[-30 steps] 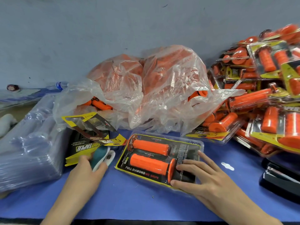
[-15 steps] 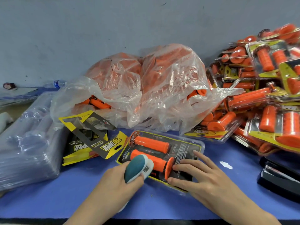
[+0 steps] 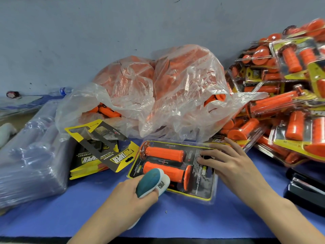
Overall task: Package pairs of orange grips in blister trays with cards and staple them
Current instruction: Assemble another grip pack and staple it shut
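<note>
A clear blister tray [image 3: 204, 189] with a black-and-yellow card and two orange grips [image 3: 164, 153] lies on the blue table in front of me. My left hand [image 3: 128, 196] grips a teal-and-white stapler [image 3: 151, 182] whose nose sits over the tray's front left edge. My right hand [image 3: 228, 164] presses flat with spread fingers on the tray's right part.
A plastic bag of loose orange grips [image 3: 158, 95] lies behind the tray. Loose cards [image 3: 103, 150] and a stack of empty clear trays [image 3: 29, 155] are at left. A heap of filled packs [image 3: 288, 103] rises at right, with a black stapler [image 3: 306, 189] below it.
My left hand picked up the teal stapler from beside the cards and brought it right to the tray's front left edge. My right hand slid a little further back on the tray.
</note>
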Demonstrator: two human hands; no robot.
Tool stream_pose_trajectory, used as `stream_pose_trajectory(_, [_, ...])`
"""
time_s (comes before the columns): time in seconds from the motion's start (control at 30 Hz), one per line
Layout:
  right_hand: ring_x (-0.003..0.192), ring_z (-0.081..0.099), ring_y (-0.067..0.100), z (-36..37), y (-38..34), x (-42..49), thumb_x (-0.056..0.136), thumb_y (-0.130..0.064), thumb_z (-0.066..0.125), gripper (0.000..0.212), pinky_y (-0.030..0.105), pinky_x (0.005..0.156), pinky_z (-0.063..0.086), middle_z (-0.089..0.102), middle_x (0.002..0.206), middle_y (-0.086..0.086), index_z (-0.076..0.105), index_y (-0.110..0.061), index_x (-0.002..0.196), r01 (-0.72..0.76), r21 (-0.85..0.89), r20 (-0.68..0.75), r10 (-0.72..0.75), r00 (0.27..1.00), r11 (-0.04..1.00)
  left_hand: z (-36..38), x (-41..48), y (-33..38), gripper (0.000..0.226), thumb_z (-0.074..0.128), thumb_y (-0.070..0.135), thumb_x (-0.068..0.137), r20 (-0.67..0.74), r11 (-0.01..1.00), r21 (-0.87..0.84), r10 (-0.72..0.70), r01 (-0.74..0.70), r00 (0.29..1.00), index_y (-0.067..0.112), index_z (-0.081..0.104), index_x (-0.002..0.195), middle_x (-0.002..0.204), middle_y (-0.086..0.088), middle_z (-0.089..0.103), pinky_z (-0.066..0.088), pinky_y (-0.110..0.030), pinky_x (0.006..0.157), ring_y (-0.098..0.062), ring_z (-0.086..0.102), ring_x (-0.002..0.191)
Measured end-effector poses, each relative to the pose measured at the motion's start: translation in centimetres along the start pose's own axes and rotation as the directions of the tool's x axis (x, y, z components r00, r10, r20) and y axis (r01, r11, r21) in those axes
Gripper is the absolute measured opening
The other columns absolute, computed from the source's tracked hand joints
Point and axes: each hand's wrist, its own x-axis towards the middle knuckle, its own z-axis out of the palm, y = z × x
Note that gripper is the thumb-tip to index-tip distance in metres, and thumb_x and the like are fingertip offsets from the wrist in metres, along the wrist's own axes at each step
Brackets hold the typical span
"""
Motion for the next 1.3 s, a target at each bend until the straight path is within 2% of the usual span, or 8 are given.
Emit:
stream_pose_trajectory(0.23, [0.114, 0.057, 0.024, 0.4, -1.8, -0.5, 0.059, 0.016, 0.07, 0.043, 0.028, 0.086, 0.047, 0.063, 0.116, -0.002, 0.049, -0.018, 0.074, -0.124, 0.186, -0.015, 0.129, 0.992, 0.975, 1.7, -0.4, 1.0, 0.049, 0.07, 0.057, 0.062, 0.172, 0.854, -0.484, -0.119, 0.189, 0.978, 0.02, 0.071, 0.094, 0.092, -0.015, 0.073, 0.061, -0.039, 0.075, -0.024, 0.074, 0.076])
stream_pose_trajectory(0.37, [0.139, 0.037, 0.024, 0.8, -2.8, -0.7, 0.07, 0.016, 0.053, 0.055, 0.03, 0.089, 0.045, 0.037, 0.151, 0.004, 0.05, -0.031, 0.099, -0.339, 0.354, 0.037, 0.349, 0.936, 0.872, 2.7, 0.2, 1.1, 0.055, 0.066, 0.061, 0.065, 0.088, 0.86, -0.486, -0.129, 0.156, 0.988, 0.015, 0.075, 0.096, 0.095, -0.006, 0.076, 0.053, -0.05, 0.094, -0.026, 0.072, 0.094])
stream_pose_trajectory(0.5, [0.132, 0.047, 0.008, 0.9, -3.9, -1.0, 0.092, 0.003, 0.047, 0.077, 0.027, 0.106, 0.041, 0.025, 0.158, -0.008, 0.023, -0.043, 0.148, -0.583, 0.679, 0.142, 0.7, 0.7, 0.445, 3.0, 0.3, 1.3, 0.045, 0.064, 0.059, 0.067, 0.083, 0.839, -0.52, -0.138, 0.161, 0.987, 0.026, 0.077, 0.095, 0.098, 0.002, 0.077, 0.051, -0.047, 0.097, -0.018, 0.073, 0.094])
stream_pose_trajectory(0.6, [0.113, 0.063, 0.013, 0.3, -4.5, -0.7, 0.099, -0.02, 0.051, 0.059, 0.039, 0.1, 0.05, 0.061, 0.132, -0.006, 0.025, -0.037, 0.15, -0.535, 0.837, 0.379, 0.827, 0.416, -0.114, 3.2, 0.2, 1.6, 0.049, 0.065, 0.06, 0.065, 0.076, 0.828, -0.536, -0.148, 0.166, 0.986, 0.024, 0.077, 0.096, 0.097, 0.003, 0.077, 0.051, -0.045, 0.097, -0.016, 0.073, 0.093])
stream_pose_trajectory(0.67, [0.094, 0.071, 0.021, -0.2, -4.9, -0.6, 0.096, -0.025, 0.059, 0.047, 0.049, 0.082, 0.059, 0.071, 0.107, 0.001, 0.042, -0.026, 0.14, -0.55, 0.798, 0.497, 0.784, 0.372, -0.245, 3.2, 0.2, 1.6, 0.054, 0.065, 0.061, 0.063, 0.063, 0.821, -0.546, -0.158, 0.167, 0.985, 0.02, 0.077, 0.095, 0.096, 0.003, 0.077, 0.051, -0.044, 0.097, -0.015, 0.073, 0.092])
stream_pose_trajectory(0.93, [0.054, 0.069, 0.026, -0.8, -5.6, -0.7, 0.093, -0.01, 0.062, 0.005, 0.028, 0.042, 0.052, 0.072, 0.066, 0.002, 0.062, -0.014, 0.096, -0.743, 0.624, 0.714, 0.564, 0.415, -0.242, 1.5, -0.4, 2.2, 0.053, 0.077, 0.052, 0.07, 0.114, 0.791, -0.575, -0.175, 0.209, 0.978, 0.005, 0.07, 0.093, 0.086, -0.011, 0.075, 0.057, -0.035, 0.059, -0.029, 0.073, 0.071])
stream_pose_trajectory(1.07, [0.047, 0.065, 0.023, -0.8, -5.4, -0.6, 0.094, -0.018, 0.058, 0.012, 0.025, 0.038, 0.046, 0.065, 0.053, 0.002, 0.06, -0.009, 0.086, -0.781, 0.597, 0.727, 0.537, 0.428, -0.186, 0.7, -0.6, 2.3, 0.063, 0.089, 0.059, 0.046, 0.3, 0.663, -0.612, -0.309, 0.431, 0.903, 0.007, 0.071, 0.077, 0.081, -0.019, 0.069, 0.047, -0.037, 0.065, -0.033, 0.06, 0.071])
stream_pose_trajectory(1.3, [0.041, 0.057, 0.019, -0.9, -5.4, -0.7, 0.095, -0.022, 0.057, 0.021, 0.024, 0.036, 0.04, 0.058, 0.048, -0.001, 0.056, -0.011, 0.077, -0.798, 0.594, 0.714, 0.523, 0.466, -0.099, 1.9, -2.3, 2.9, 0.045, 0.075, 0.049, 0.071, 0.602, 0.57, -0.541, -0.25, 0.618, 0.759, 0.004, 0.078, 0.071, 0.071, -0.015, 0.071, 0.052, -0.024, 0.052, -0.023, 0.068, 0.057])
